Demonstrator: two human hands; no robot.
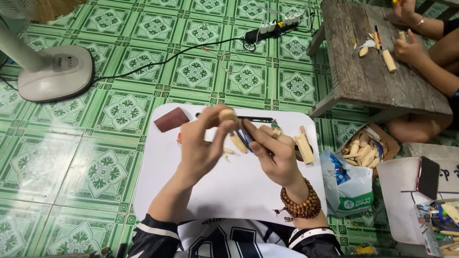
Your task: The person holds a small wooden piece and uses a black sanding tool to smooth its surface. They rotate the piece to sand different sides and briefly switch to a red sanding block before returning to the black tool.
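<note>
- Carving risk is judged highest at the left hand (200, 145): its fingers are pinched round the top of a wood piece (233, 128), held up over the white counter (215, 191), and a slip of the tool could run into them.
- The right hand (273, 152) has its fingers pressed together on a thin dark tool (245, 136); whether it carries a blade cannot be told, since motion blur smears it.
- The piece could be dropped if the pinch loosens, because only its upper end is gripped.
- Small chips (228, 153) lie loose under the hands and could be swept to the floor.
- A wood block (304, 145) near the counter's right edge is partly hidden by the right hand.
- Another person's hands (409, 48) at the wooden bench (368, 76) are cut off by the frame.
- The bag (351, 188) holds contents that cannot be made out.
</note>
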